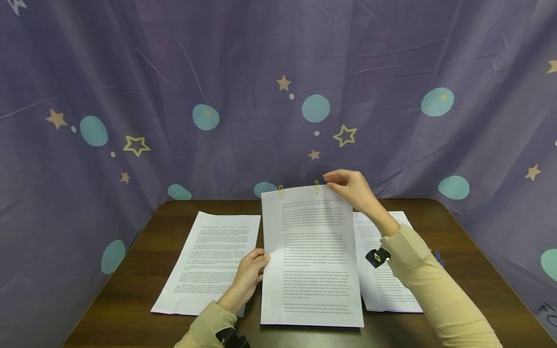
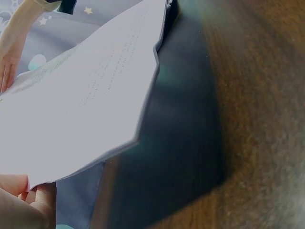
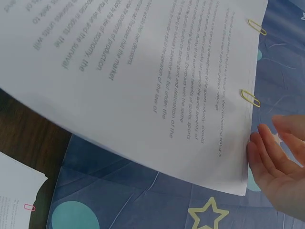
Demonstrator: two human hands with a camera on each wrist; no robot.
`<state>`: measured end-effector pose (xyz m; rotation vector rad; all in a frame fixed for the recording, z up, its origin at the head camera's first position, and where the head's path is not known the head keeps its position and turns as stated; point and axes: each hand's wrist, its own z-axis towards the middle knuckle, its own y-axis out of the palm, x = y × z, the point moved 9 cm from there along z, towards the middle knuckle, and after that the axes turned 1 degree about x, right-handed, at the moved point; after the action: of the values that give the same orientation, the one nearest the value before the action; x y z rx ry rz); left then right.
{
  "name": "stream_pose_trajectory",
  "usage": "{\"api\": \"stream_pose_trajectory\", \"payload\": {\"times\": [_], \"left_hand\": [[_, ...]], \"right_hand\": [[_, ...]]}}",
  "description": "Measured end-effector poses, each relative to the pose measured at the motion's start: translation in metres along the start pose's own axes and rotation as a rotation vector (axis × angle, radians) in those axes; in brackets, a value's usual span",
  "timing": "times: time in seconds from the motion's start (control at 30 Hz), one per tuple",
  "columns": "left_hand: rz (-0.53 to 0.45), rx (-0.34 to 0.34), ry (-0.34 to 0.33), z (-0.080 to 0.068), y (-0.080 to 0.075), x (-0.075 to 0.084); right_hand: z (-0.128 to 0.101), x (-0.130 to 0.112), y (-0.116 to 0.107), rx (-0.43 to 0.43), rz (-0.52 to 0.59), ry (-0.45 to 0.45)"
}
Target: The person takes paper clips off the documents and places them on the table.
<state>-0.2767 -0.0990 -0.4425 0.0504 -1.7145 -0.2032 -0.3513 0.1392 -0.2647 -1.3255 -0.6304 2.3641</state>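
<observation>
A stack of printed sheets stands raised and tilted over the middle of the table. Two yellow paper clips, a left one and a right one, sit on its top edge. My left hand pinches the stack's left edge between thumb and fingers. At the top right corner is my right hand; in the right wrist view its fingertips touch the top edge, beside the nearer clip. The thumb stays apart from the paper, and nothing is gripped there.
Another printed stack lies on the left of the brown wooden table. On the right lies a further stack, with a red paper clip at its edge. Blue clips are partly behind the right sleeve. A patterned curtain hangs behind.
</observation>
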Motion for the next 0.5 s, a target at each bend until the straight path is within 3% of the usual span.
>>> {"api": "stream_pose_trajectory", "payload": {"times": [0.3, 0.5], "left_hand": [[-0.018, -0.009, 0.007, -0.003, 0.0, 0.0], [-0.018, -0.012, 0.005, 0.003, -0.003, -0.007]], "right_hand": [[0.008, -0.006, 0.008, -0.031, -0.059, -0.019], [0.009, -0.01, 0.011, -0.056, -0.063, -0.022]]}}
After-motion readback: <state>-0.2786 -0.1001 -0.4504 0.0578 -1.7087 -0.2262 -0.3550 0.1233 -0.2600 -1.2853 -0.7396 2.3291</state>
